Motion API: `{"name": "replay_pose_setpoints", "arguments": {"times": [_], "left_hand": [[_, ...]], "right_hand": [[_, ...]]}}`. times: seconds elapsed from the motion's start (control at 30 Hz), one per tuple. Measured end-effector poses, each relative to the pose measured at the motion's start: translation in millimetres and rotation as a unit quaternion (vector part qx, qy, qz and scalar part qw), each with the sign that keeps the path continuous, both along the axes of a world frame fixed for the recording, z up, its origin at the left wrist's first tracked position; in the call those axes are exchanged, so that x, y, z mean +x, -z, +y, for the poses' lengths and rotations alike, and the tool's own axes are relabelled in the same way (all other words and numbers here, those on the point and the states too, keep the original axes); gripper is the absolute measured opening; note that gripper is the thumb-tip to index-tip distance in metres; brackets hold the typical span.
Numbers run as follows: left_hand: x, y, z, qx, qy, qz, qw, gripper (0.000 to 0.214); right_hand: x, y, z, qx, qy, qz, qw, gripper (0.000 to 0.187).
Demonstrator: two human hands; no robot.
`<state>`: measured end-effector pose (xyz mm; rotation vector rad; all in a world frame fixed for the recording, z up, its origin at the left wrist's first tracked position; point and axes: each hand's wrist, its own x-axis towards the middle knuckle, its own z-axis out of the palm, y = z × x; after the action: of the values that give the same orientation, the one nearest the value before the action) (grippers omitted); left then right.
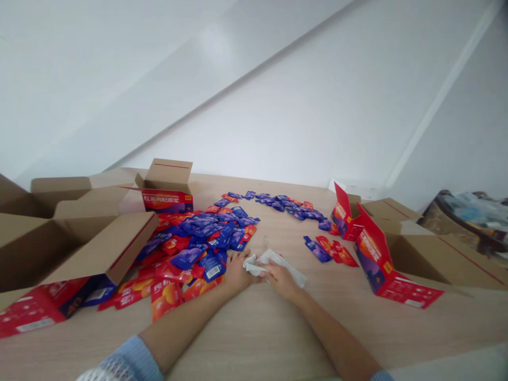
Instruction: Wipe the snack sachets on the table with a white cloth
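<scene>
A crumpled white tissue (pixel 291 269) lies between my two hands, low over the table. My right hand (pixel 282 280) is closed on it, thumb and fingers pressed against its near side. At the tissue's bunched left end, my left hand (pixel 237 274) has its fingers bent around it, partly covered by the paper. Just left of that hand spreads a heap of blue-purple pouches (pixel 212 265) and red-orange pouches (pixel 165 291). Its edge meets or nearly meets my left fingers.
Open cartons stand left (pixel 91 233), back left (pixel 169 201), right (pixel 391 259) and farther right (pixel 345 214). More blue pouches (pixel 280 202) form an arc at the back. Red pouches (pixel 337 251) lie near the right carton. A bin (pixel 456 225) stands beyond the table (pixel 254 338).
</scene>
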<state>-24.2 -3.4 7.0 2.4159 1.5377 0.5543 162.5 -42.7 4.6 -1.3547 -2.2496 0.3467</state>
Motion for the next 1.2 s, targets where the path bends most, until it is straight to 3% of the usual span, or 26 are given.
{"name": "replay_pose_setpoints", "arguments": {"times": [0.1, 0.17, 0.27, 0.4, 0.57, 0.73, 0.87, 1.07, 1.2], "left_hand": [[1, 0.1, 1, -0.012, -0.003, 0.014, 1.000, 0.084], [1, 1.2, 2, -0.008, -0.003, 0.012, 1.000, 0.082], [1, 1.6, 3, -0.008, -0.002, 0.004, 1.000, 0.076], [4, -3.7, 2, -0.023, -0.011, 0.006, 1.000, 0.073], [5, -10.8, 1, -0.037, -0.005, 0.018, 0.999, 0.077], [5, -10.7, 0, -0.026, 0.015, 0.024, 0.999, 0.074], [8, -9.7, 0, -0.026, 0.022, 0.031, 0.999, 0.073], [12, -6.3, 0, -0.016, 0.004, 0.008, 1.000, 0.074], [12, -4.3, -1, -0.002, -0.009, -0.015, 1.000, 0.079]], "right_hand": [[2, -3.0, 3, -0.002, -0.023, 0.047, 0.999, 0.040], [-2, -6.6, 0, 0.028, -0.001, 0.028, 0.999, 0.040], [-15, -10.5, -9, 0.083, 0.068, -0.033, 0.994, 0.038], [-24, -7.6, -13, 0.093, 0.177, -0.106, 0.974, 0.035], [-5, 0.0, -1, 0.095, 0.263, -0.147, 0.949, 0.035], [13, 1.3, 7, 0.072, 0.290, -0.141, 0.944, 0.039], [13, -1.4, 5, 0.041, 0.270, -0.119, 0.955, 0.038], [-1, -0.5, 4, 0.022, 0.120, -0.103, 0.987, 0.041], [4, -1.7, 7, -0.019, 0.064, -0.044, 0.997, 0.040]]}}
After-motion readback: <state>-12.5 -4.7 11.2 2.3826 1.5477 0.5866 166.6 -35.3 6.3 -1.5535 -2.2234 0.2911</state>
